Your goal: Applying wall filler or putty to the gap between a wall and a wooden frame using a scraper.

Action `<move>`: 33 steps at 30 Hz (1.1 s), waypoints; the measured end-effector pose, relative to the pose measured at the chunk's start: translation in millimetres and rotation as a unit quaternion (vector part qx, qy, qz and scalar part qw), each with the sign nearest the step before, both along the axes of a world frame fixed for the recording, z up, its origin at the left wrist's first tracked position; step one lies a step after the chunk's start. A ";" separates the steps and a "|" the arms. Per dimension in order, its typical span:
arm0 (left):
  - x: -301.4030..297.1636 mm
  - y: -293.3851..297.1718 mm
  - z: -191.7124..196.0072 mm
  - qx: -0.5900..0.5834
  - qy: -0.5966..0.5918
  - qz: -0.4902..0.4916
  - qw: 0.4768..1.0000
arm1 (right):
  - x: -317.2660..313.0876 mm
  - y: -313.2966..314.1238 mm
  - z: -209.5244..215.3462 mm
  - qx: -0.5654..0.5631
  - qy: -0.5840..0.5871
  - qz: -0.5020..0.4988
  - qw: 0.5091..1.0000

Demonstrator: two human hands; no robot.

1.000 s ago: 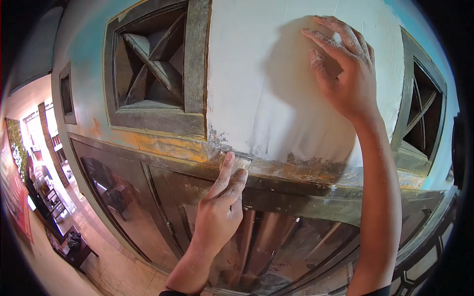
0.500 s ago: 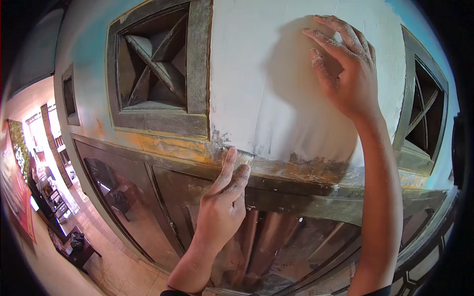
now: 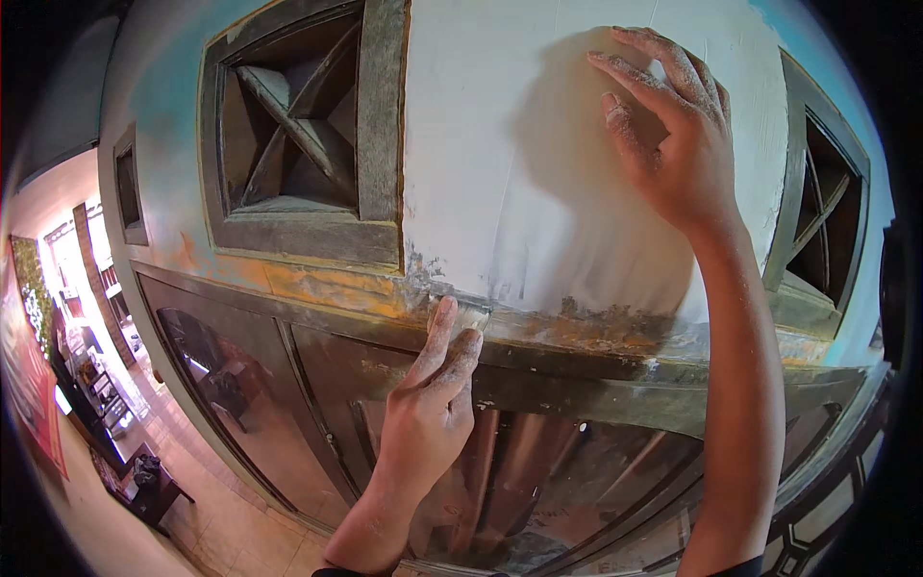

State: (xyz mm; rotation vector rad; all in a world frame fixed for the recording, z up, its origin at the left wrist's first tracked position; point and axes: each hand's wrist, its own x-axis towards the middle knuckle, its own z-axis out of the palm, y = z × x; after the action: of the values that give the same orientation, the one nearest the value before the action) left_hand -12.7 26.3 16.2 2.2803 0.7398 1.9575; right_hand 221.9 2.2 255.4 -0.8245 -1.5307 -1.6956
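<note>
Up at twelve o'clock, a white plastered wall panel [image 3: 538,173] fills the middle of the view, its lower edge ragged where grey and orange patches show through. At about nine o'clock, far off along the left rim, a red rectangular sign or board [image 3: 27,385] leans against the floor; whatever is on it is too blurred to tell. No packages or labels can be made out.

The right hand [image 3: 673,144] is at one o'clock, pressed flat against the white panel with its fingers [image 3: 639,82] spread and slightly bent, dusted with white powder. It grips nothing; palm and fingertips rest on the plaster.

The left hand [image 3: 433,404] sits just below centre, at about six o'clock. Its thumb and forefinger are pinched on a small brush [image 3: 469,315], whose pale bristles touch the seam where the white panel meets the weathered ledge [image 3: 596,337]. The brush tip lies at the very bottom of the panel, well below the right hand and to its left, toward seven o'clock from it. The two hands are well apart.

At ten o'clock, a recessed square frame [image 3: 298,135] of grey-green wood holds a crossed lattice. A similar frame [image 3: 827,212] stands at three o'clock, beside the right wrist. Below the ledge, from seven to five o'clock, dark glossy door panels [image 3: 288,385] reflect the surroundings.
</note>
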 end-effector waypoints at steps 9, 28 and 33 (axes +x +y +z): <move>-6.4 -1.1 2.8 0.019 0.007 0.012 1.000 | -0.6 -0.3 -1.0 -0.006 0.005 0.010 1.000; -7.1 1.8 10.8 0.036 -0.001 0.022 0.999 | 0.2 -0.1 -0.8 -0.004 0.000 0.012 1.000; -7.6 -1.0 10.0 0.013 -0.006 0.008 1.000 | 1.6 -1.1 0.6 -0.002 -0.003 0.013 1.000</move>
State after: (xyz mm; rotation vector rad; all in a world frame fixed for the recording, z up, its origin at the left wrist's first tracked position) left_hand -20.3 25.2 26.2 2.2818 0.7396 1.9974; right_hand 223.5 1.1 255.9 -0.7980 -1.5441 -1.6778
